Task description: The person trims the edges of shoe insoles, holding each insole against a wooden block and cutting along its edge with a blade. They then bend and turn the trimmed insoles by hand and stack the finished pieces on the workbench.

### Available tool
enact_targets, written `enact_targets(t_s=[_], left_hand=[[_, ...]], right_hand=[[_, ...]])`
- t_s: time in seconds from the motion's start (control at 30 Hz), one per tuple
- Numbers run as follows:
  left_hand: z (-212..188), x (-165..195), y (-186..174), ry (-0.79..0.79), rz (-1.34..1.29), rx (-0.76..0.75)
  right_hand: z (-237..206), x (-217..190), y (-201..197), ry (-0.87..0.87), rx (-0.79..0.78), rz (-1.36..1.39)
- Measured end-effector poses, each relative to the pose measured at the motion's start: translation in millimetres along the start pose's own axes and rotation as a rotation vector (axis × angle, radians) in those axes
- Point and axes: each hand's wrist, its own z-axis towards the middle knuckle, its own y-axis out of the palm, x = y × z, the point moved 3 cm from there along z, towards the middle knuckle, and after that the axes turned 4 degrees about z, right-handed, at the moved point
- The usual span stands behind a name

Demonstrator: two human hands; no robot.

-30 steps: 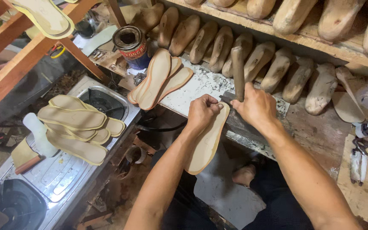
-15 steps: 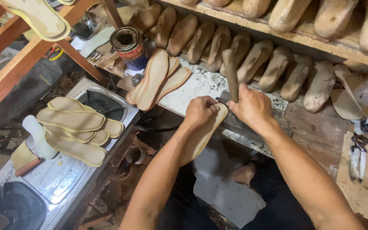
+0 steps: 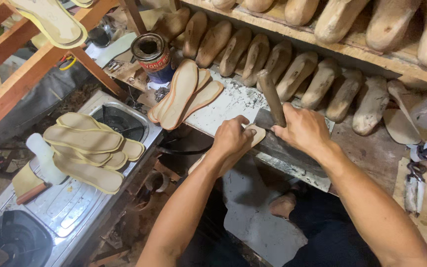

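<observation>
Left hand (image 3: 231, 141) fingers clamp 1 insole (image 3: 253, 134); right hand (image 3: 302, 129) apparently grips a wooden-handled tool (image 3: 272, 99).

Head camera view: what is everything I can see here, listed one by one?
insole: one, tan, held against the bench edge
knife: one, brown wooden handle, over the insole
loose insoles: a few, tan, on the bench
stacked insoles: several, pale yellow, on the stove
tin can: one, red and blue, left of the bench
wooden shoe forms: many, brown, along the shelves
left hand: grips the insole
right hand: grips the knife
</observation>
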Motion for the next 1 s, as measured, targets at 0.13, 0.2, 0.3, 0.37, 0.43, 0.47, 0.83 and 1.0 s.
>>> enact_targets(t_s=[0.13, 0.2, 0.3, 0.37, 0.43, 0.47, 0.83, 1.0], left_hand=[[-2, 6, -2, -0.093, -0.015, -0.127], [3, 11, -5, -0.019, -0.007, -0.102], [4, 11, -7, 0.023, -0.033, -0.075], [4, 8, -4, -0.021, -0.039, -0.11], [4, 6, -3, -0.041, -0.038, -0.127], [3, 5, -3, -0.036, -0.031, -0.126], [6, 0, -14, 0.126, 0.23, -0.213], [13, 4, -9, 0.132, 0.163, -0.192]], right_hand=[[8, 2, 4, 0.068, 0.031, 0.084], [16, 0, 7, 0.077, 0.038, 0.127], [24, -4, 13, 0.069, 0.013, 0.133], [25, -6, 15, 0.039, 0.007, 0.121], [20, -6, 16, 0.003, 0.01, 0.09], [16, -5, 15, -0.02, 0.018, 0.065], [10, 4, 12, 0.048, 0.026, 0.102], [20, -4, 22, -0.007, 0.105, 0.122]])
